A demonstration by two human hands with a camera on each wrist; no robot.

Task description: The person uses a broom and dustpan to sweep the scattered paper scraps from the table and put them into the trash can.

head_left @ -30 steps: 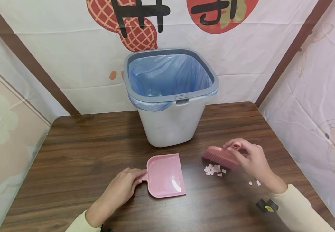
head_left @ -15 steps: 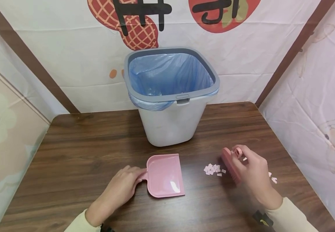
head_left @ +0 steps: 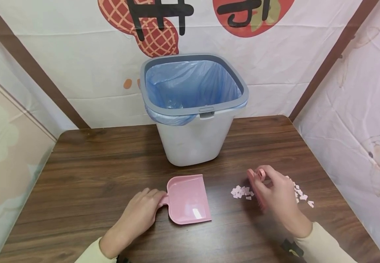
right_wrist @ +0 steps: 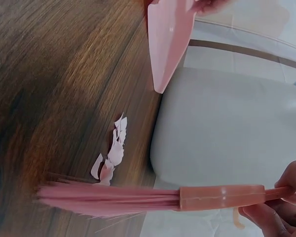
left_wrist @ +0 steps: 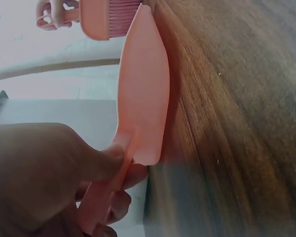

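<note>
My left hand [head_left: 142, 210] grips the handle of a pink dustpan [head_left: 190, 199], which lies on the table with its flat lip facing right. In the left wrist view, thumb and fingers wrap the dustpan's handle. My right hand [head_left: 280, 199] holds a small pink hand brush [head_left: 257, 188] by its handle, bristles down on the table. A little pile of white paper scraps [head_left: 240, 191] lies between dustpan and brush, with the bristles at its right side. In the right wrist view, the bristles [right_wrist: 108, 199] touch the scraps' near end. More scraps [head_left: 303, 197] lie right of my right hand.
Behind the dustpan stands a white trash bin [head_left: 194, 144] with a grey rim and a blue bag liner [head_left: 193, 82]. The brown wooden table [head_left: 104, 164] is bounded by printed white cloth walls [head_left: 104, 73] at the back and sides.
The brush swung from lying over the pile's back right to standing upright at its right side, then slid left against the scraps. Scraps right of the hand came into view. The dustpan barely moved.
</note>
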